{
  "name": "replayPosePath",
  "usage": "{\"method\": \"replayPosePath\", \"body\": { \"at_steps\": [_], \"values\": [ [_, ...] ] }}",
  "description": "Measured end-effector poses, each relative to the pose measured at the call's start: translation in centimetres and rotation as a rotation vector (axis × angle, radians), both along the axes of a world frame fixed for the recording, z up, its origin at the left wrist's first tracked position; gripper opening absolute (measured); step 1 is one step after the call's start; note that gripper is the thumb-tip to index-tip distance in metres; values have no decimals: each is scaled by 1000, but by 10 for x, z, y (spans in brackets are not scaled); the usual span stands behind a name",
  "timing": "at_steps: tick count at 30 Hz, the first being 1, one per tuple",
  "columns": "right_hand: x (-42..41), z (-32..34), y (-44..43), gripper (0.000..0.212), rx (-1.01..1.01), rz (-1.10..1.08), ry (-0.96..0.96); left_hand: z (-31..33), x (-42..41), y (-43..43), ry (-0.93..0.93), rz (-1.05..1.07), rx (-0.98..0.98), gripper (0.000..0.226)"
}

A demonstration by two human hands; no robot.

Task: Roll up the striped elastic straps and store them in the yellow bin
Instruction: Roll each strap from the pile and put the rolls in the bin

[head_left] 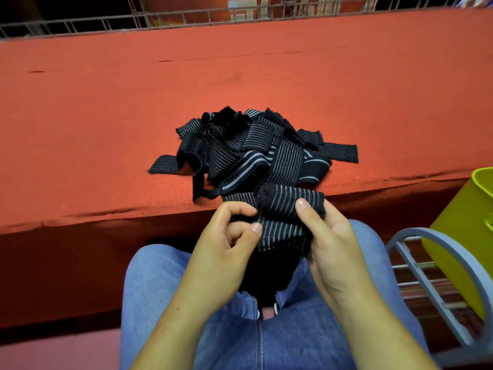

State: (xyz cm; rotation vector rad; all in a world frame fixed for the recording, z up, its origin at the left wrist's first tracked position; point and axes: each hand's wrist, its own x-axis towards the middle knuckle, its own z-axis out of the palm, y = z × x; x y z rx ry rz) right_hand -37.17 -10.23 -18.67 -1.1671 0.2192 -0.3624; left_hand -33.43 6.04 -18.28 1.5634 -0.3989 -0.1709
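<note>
A tangled pile of black elastic straps with thin white stripes [253, 148] lies near the front edge of the red-covered table [106, 116]. Over my lap I hold one partly rolled striped strap [282, 209]. My left hand [229, 241] pinches its left side between thumb and curled fingers. My right hand [325, 244] grips the rolled end, thumb on top. The strap's loose tail hangs down between my hands. The yellow bin [464, 225] stands at the right, below table height, partly cut off by the frame edge.
A grey metal chair or rack frame [437, 265] sits under and in front of the yellow bin. A metal grid fence [186, 17] runs along the table's far side. My knees in blue jeans [266, 343] fill the lower middle.
</note>
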Motion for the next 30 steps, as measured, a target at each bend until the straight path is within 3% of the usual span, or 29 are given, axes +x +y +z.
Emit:
{"method": "replayPosePath", "body": {
  "at_steps": [7,14,16,18,24,30],
  "values": [
    [-1,1,2,20,-37,-18,13,-2,1,1,40,-43,63,13],
    [-1,6,6,25,102,50,6,-5,3,2,-5,105,101,39],
    [0,5,7,29,104,78,11,2,2,1,-11,87,63,41],
    [-1,4,8,32,94,123,12,6,0,-1,0,53,51,56],
    [-2,-3,16,36,-52,216,-7,2,-4,-6,-2,33,97,77],
    [-2,-4,21,36,-257,177,-5,3,-5,-5,-25,26,119,76]
  ]
}}
